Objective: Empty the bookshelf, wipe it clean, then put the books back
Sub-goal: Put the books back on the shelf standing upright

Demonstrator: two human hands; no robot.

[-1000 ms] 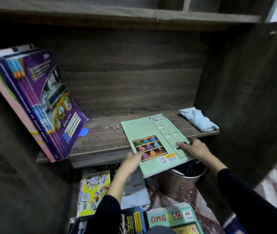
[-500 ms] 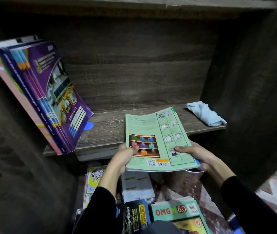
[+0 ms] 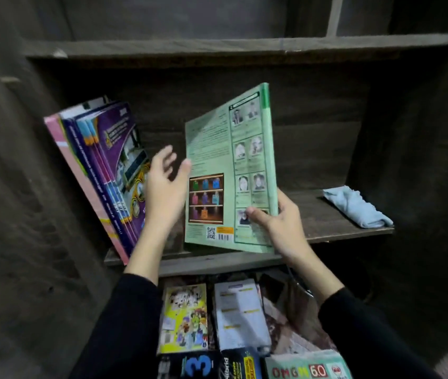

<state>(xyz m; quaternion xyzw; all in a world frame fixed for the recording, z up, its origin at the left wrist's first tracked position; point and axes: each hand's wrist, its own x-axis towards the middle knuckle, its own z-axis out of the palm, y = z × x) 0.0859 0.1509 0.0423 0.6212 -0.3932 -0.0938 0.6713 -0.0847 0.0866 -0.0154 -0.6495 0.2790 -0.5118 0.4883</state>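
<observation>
One green book (image 3: 217, 149), lying low over the shelf (image 3: 315, 217) a second ago, now stands nearly upright, gripped by the right hand (image 3: 280, 222). The left hand (image 3: 164, 187) has opened, fingers spread, with the leaning purple books (image 3: 108, 170) just to its left.

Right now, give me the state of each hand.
Left hand: open, fingers spread, holding nothing.
Right hand: gripping the green book near its lower corner.

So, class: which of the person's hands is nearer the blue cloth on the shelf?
Right. The right hand grips the green book at its lower corner, left of the cloth; the left hand is open farther left, by the leaning purple books.
</observation>
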